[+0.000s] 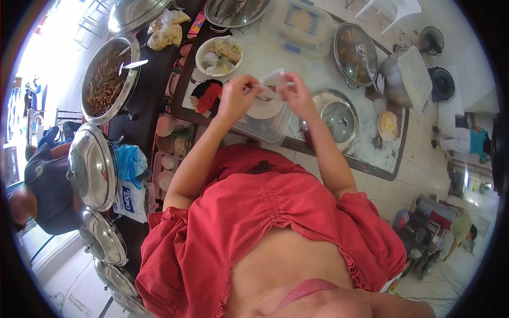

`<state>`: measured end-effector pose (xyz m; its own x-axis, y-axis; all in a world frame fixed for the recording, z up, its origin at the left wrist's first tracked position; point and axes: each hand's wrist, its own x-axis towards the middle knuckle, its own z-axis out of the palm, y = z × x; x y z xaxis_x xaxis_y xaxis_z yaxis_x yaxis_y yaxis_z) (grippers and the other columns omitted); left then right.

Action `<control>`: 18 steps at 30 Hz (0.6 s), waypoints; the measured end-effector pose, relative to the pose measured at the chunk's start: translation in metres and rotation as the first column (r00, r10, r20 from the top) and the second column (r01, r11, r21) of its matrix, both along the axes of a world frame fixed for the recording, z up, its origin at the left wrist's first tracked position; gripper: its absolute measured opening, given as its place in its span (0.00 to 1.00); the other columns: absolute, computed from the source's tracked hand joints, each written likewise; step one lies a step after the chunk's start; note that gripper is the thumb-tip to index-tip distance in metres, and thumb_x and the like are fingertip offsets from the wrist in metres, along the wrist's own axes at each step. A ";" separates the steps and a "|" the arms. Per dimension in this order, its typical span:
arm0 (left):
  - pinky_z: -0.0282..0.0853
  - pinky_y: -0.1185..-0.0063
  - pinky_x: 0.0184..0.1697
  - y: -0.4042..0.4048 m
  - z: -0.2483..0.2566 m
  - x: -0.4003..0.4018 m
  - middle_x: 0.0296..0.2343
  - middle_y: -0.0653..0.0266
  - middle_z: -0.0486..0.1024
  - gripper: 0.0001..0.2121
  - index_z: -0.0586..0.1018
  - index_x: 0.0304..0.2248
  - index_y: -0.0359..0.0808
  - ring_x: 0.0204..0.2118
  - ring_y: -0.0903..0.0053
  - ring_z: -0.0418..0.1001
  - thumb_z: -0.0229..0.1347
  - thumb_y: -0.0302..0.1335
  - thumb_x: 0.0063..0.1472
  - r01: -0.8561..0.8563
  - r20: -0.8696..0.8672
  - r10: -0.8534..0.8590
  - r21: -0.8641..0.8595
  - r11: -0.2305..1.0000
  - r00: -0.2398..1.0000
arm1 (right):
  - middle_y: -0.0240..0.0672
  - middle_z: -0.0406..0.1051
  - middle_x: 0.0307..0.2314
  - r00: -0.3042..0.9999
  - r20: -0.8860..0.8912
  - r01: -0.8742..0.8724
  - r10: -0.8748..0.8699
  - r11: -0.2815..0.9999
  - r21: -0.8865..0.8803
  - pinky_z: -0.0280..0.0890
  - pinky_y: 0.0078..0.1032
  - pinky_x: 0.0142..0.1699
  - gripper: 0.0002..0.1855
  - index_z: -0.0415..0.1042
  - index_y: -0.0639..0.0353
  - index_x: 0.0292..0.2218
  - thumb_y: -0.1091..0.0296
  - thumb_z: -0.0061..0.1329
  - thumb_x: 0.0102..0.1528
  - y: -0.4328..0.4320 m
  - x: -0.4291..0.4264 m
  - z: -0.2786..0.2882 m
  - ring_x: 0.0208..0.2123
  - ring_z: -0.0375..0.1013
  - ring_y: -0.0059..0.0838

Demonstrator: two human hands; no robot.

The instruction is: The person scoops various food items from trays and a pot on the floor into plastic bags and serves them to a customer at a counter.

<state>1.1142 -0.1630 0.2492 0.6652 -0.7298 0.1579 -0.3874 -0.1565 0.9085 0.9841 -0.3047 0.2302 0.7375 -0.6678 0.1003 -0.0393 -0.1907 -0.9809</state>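
Between my two hands, a small clear plastic bag (267, 93) with something dark in it hangs over the table. The fingers of my left hand (237, 95) pinch one side of its top. My right hand (295, 94), slightly blurred, grips the other side. Under the bag lies a round white plate (263, 112), partly hidden by the bag. A clear plastic container (265, 136) sits beneath the plate at the table's near edge. Left of my left hand is a red and black cloth item (207, 99).
A bowl of bagged food (218, 55) stands beyond my left hand. Lidded pans (355, 55) and a steel lid (339, 119) are to the right. Along the left counter stand an open dish of cooked food (108, 81) and several covered dishes (90, 167). A person (53, 183) sits beyond them.
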 end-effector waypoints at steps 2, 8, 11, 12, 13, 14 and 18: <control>0.69 0.75 0.33 -0.008 0.003 -0.008 0.28 0.58 0.75 0.07 0.78 0.29 0.33 0.27 0.67 0.74 0.62 0.24 0.49 0.041 -0.064 -0.046 -0.067 0.997 0.997 | 0.35 0.70 0.26 0.994 0.105 -0.015 0.012 0.999 0.033 0.66 0.23 0.34 0.10 0.74 0.63 0.33 0.74 0.56 0.45 0.011 0.008 -0.015 0.25 0.70 0.28; 0.65 0.70 0.47 0.009 -0.028 -0.028 0.37 0.58 0.75 0.21 0.75 0.42 0.36 0.41 0.63 0.71 0.65 0.27 0.45 0.100 0.110 -0.073 -0.265 0.959 0.991 | 0.35 0.69 0.27 0.999 -0.029 -0.042 0.035 0.951 -0.306 0.64 0.21 0.31 0.11 0.73 0.62 0.32 0.81 0.54 0.43 -0.003 0.011 -0.008 0.23 0.68 0.25; 0.61 0.68 0.52 0.014 -0.070 -0.034 0.48 0.56 0.67 0.37 0.61 0.54 0.34 0.52 0.69 0.64 0.65 0.28 0.45 -0.104 0.098 0.125 -0.197 0.975 0.987 | 0.36 0.69 0.27 0.988 -0.123 -0.122 0.090 0.953 -0.278 0.64 0.23 0.30 0.09 0.74 0.63 0.31 0.81 0.51 0.43 0.002 0.010 0.013 0.23 0.68 0.27; 0.55 0.64 0.56 0.005 -0.082 -0.034 0.45 0.57 0.70 0.33 0.67 0.50 0.36 0.53 0.66 0.62 0.66 0.29 0.43 -0.134 0.056 0.154 -0.267 0.954 0.987 | 0.36 0.70 0.27 0.972 -0.175 -0.202 0.156 0.936 -0.289 0.64 0.22 0.30 0.08 0.74 0.63 0.30 0.81 0.51 0.44 0.005 0.012 0.020 0.24 0.68 0.27; 0.51 0.62 0.58 -0.003 -0.090 -0.030 0.44 0.57 0.71 0.31 0.69 0.48 0.37 0.54 0.65 0.61 0.67 0.30 0.43 -0.142 0.032 0.159 -0.304 0.942 0.987 | 0.36 0.70 0.27 0.949 -0.227 -0.280 0.217 0.912 -0.299 0.64 0.22 0.30 0.07 0.74 0.63 0.30 0.81 0.50 0.45 0.008 0.014 0.028 0.24 0.68 0.27; 0.48 0.61 0.59 -0.011 -0.097 -0.024 0.42 0.58 0.73 0.29 0.72 0.46 0.38 0.55 0.63 0.61 0.67 0.31 0.42 -0.153 0.012 0.166 -0.341 0.928 0.986 | 0.36 0.70 0.27 0.952 -0.227 -0.269 0.205 0.914 -0.302 0.64 0.22 0.30 0.07 0.74 0.63 0.30 0.81 0.50 0.45 0.013 0.018 0.038 0.24 0.68 0.27; 0.58 0.67 0.55 -0.042 -0.134 -0.016 0.43 0.55 0.72 0.24 0.73 0.45 0.36 0.53 0.65 0.65 0.64 0.28 0.46 0.258 -0.023 -0.270 -0.232 0.938 0.963 | 0.33 0.71 0.27 0.968 -0.137 -0.250 0.211 0.868 -0.428 0.64 0.18 0.33 0.06 0.75 0.64 0.30 0.81 0.51 0.47 0.023 0.021 0.074 0.26 0.69 0.23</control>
<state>1.0981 -0.2054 0.1148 0.4653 -0.8298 0.3082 -0.3369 0.1559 0.9285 1.0047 -0.2817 0.3043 0.8836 -0.3795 0.2744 -0.0187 -0.6141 -0.7890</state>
